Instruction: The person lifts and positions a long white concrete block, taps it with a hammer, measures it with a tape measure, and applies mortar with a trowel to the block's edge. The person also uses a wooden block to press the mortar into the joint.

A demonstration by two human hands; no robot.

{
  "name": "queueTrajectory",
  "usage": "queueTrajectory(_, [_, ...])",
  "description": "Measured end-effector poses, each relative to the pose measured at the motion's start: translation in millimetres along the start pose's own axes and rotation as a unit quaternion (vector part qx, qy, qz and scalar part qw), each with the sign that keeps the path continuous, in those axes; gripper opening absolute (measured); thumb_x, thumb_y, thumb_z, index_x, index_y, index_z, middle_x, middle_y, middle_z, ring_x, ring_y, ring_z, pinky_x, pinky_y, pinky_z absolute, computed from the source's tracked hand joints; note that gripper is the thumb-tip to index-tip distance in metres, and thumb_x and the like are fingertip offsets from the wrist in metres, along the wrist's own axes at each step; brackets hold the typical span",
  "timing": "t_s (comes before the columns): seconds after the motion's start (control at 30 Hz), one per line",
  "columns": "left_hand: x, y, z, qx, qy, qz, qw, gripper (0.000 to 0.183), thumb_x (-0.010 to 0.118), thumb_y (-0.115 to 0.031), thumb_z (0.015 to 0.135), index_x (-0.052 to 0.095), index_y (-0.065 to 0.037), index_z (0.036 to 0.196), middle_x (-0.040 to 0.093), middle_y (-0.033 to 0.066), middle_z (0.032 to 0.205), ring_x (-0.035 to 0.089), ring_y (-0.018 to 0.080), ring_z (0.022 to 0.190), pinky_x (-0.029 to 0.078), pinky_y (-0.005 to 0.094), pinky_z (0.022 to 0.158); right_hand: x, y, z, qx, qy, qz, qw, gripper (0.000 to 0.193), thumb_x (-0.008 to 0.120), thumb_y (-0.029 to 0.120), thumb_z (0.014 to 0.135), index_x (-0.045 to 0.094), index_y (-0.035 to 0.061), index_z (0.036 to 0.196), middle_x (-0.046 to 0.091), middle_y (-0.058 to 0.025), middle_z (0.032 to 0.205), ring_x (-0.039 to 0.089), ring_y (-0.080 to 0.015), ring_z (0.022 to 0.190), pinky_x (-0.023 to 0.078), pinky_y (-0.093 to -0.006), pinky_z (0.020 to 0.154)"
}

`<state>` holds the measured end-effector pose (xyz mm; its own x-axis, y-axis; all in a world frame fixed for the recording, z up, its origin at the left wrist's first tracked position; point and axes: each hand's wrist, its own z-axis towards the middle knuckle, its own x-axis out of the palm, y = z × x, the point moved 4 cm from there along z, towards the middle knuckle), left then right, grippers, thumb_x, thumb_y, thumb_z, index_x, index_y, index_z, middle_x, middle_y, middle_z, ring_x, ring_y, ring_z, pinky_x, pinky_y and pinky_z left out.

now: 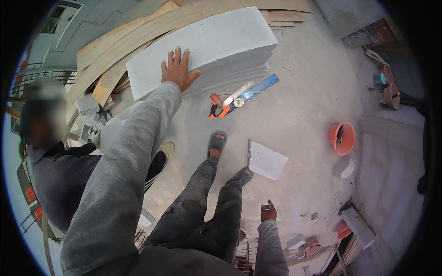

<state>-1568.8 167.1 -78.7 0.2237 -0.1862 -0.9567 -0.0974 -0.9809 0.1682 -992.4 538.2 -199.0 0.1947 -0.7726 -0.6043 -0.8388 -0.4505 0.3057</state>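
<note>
My left hand (177,72) lies with fingers spread on the pale top of a stack of large light-grey building blocks (225,34). It grips nothing. Low in the view, my right hand (268,212) hangs over the floor with the index finger stretched out. Its other fingers are partly hidden, and no object shows in it. On the floor beside the stack is a handsaw (261,88) with a blue blade and an orange-and-black handle. A metal straightedge (238,93), a small red object (216,99) and a round whitish item (239,102) lie against it.
A cut block piece (268,160) lies by my right foot. Long wooden boards (124,39) lie behind the stack. At left a person (64,170) crouches, gloved hand (95,138) near broken block pieces (87,105). An orange bucket (342,139) stands right, near a wall (391,161).
</note>
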Motion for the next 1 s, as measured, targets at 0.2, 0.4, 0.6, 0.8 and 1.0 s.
queueTrajectory(0.2, [68, 27, 61, 0.154, -0.166, 0.033, 0.973, 0.094, 0.031, -0.083, 0.084, 0.020, -0.025, 0.156, 0.015, 0.0089, 0.163, 0.014, 0.0348, 0.150, 0.015, 0.0611, 0.118, 111, 109, 195, -0.082, 0.045, 0.027, 0.995, 0.053, 0.069, 0.023, 0.086, 0.056, 0.0038, 0.133, 0.064, -0.0218, 0.116, 0.067, -0.0338, 0.096, 0.053, -0.0417, 0.087])
queueTrajectory(0.4, [99, 52, 67, 0.227, -0.301, 0.024, 0.926, 0.094, 0.027, -0.085, 0.081, 0.027, -0.027, 0.154, 0.020, 0.0075, 0.162, 0.017, 0.0333, 0.149, 0.014, 0.0608, 0.118, 212, 281, 361, -0.296, -0.017, -0.179, 0.938, 0.063, 0.069, 0.018, 0.084, 0.045, 0.0072, 0.142, 0.048, -0.0172, 0.141, 0.051, -0.0390, 0.124, 0.049, -0.0437, 0.096])
queueTrajectory(0.6, [106, 55, 51, 0.262, -0.304, 0.037, 0.915, 0.090, 0.027, -0.083, 0.083, 0.030, -0.027, 0.154, 0.021, 0.0074, 0.162, 0.017, 0.0328, 0.149, 0.014, 0.0607, 0.118, 275, 361, 439, -0.393, -0.116, -0.369, 0.834, 0.062, 0.054, 0.015, 0.091, 0.035, 0.0168, 0.150, 0.033, -0.0109, 0.156, 0.034, -0.0382, 0.140, 0.030, -0.0549, 0.111])
queueTrajectory(0.8, [107, 54, 44, 0.268, -0.297, 0.041, 0.915, 0.086, 0.028, -0.081, 0.085, 0.032, -0.027, 0.153, 0.023, 0.0073, 0.161, 0.018, 0.0324, 0.149, 0.014, 0.0605, 0.118, 266, 354, 454, -0.345, -0.100, -0.334, 0.871, 0.064, 0.068, 0.020, 0.079, 0.044, 0.0028, 0.136, 0.052, -0.0140, 0.129, 0.047, -0.0350, 0.124, 0.037, -0.0546, 0.100])
queueTrajectory(1.0, [80, 31, 56, 0.200, -0.254, 0.034, 0.946, 0.082, 0.028, -0.078, 0.088, 0.035, -0.027, 0.152, 0.025, 0.0072, 0.161, 0.018, 0.0319, 0.149, 0.014, 0.0604, 0.118, 190, 246, 295, -0.105, 0.207, 0.340, 0.911, 0.057, 0.067, 0.015, 0.088, 0.046, 0.0052, 0.140, 0.065, -0.0048, 0.105, 0.061, -0.0128, 0.092, 0.050, -0.0251, 0.079])
